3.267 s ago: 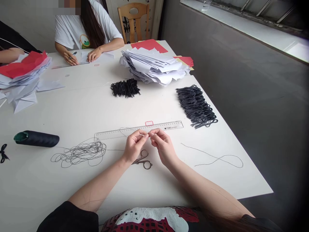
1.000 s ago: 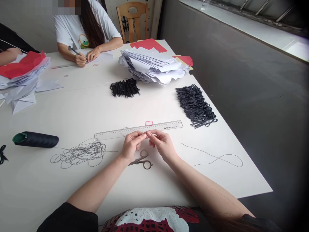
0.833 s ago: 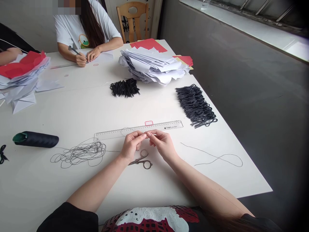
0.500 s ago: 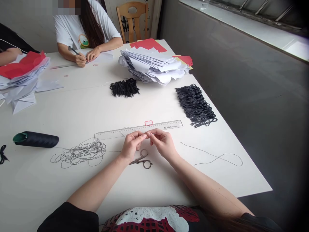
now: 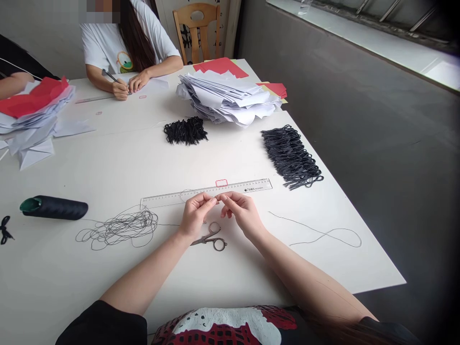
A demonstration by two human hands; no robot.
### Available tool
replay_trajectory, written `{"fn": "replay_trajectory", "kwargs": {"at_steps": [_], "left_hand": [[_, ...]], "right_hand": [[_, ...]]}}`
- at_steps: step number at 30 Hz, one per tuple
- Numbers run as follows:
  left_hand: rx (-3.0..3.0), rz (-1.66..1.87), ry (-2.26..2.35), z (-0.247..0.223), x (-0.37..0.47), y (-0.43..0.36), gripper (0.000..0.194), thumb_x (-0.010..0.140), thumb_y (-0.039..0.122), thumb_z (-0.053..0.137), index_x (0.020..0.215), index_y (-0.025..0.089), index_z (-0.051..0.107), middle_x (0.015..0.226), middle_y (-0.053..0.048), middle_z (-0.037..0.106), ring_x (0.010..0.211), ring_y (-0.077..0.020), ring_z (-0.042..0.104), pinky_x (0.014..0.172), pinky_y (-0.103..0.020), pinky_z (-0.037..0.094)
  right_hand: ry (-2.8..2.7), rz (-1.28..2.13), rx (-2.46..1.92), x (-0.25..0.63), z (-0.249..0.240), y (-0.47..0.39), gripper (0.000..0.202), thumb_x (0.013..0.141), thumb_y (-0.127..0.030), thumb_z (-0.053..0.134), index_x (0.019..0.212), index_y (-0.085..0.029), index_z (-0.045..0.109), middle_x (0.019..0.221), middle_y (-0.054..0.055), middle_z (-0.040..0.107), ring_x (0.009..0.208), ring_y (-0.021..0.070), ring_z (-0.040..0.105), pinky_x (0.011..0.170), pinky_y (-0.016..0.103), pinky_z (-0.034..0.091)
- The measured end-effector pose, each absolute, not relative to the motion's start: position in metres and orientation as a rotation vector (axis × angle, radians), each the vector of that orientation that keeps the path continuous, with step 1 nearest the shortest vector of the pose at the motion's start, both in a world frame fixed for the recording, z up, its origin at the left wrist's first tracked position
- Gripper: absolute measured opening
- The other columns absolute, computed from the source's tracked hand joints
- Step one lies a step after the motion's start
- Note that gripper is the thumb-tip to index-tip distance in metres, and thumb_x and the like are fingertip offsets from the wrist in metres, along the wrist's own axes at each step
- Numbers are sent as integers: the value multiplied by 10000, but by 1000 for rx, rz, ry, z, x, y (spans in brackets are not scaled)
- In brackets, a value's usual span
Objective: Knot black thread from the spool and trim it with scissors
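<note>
My left hand (image 5: 195, 216) and my right hand (image 5: 245, 213) meet fingertip to fingertip over the ruler's lower edge, both pinched closed on thin black thread. The bit between the fingertips is mostly hidden. From a loose tangle of black thread (image 5: 124, 226) a strand runs right to my left hand, and a small loop shows above that hand. Beneath my hands lie metal scissors (image 5: 211, 236), their blades partly behind my left wrist. A clear ruler (image 5: 165, 194) lies just beyond my fingers. The black thread spool (image 5: 61, 207) rests on its side at the left.
A cut length of thread (image 5: 325, 233) lies right of my hands. Black cord loops form a small bundle (image 5: 186, 131) and a larger one (image 5: 291, 155). Behind them is a white paper stack (image 5: 226, 98). Across the white table (image 5: 108, 158), a person (image 5: 134, 52) writes.
My right fingers have shifted slightly, with the lower ones now spread a little apart from the left hand. Everything else stays in place.
</note>
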State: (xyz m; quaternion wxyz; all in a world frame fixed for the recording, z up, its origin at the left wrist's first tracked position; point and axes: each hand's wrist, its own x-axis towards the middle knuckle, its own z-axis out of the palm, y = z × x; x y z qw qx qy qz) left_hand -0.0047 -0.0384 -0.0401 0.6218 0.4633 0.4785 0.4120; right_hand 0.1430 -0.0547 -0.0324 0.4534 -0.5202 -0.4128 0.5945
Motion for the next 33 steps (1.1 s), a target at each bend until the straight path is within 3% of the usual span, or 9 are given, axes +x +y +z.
{"fn": "replay_trajectory", "kwargs": {"at_steps": [8,15,33], "left_hand": [[1468,1037,1212,-44,-6,-45,216,839,320,623,669,189,606,516,40,406,492,-97,302,521,-257,245],[1640,1082,1207,-43,-4,-46,205,855,276,596,670,187,600,490,69,261,471,-89,249,497,-244,240],[1803,1134,1172,-47,-4,-45,166,863,236,591,716,167,626,480,89,250,442,-71,239,455,-220,241]], "right_hand": [[-992,1534,-1244,142,-31,-54,339,765,-509,689,807,-173,681,587,-3,600,534,129,563,561,283,431],[-908,1569,-1258,142,-32,-54,336,734,-502,712,749,-171,653,557,-17,572,513,108,534,513,248,404],[-860,1579,-1284,142,-28,-54,294,742,-457,665,768,-165,648,573,-17,583,472,101,556,460,222,398]]}}
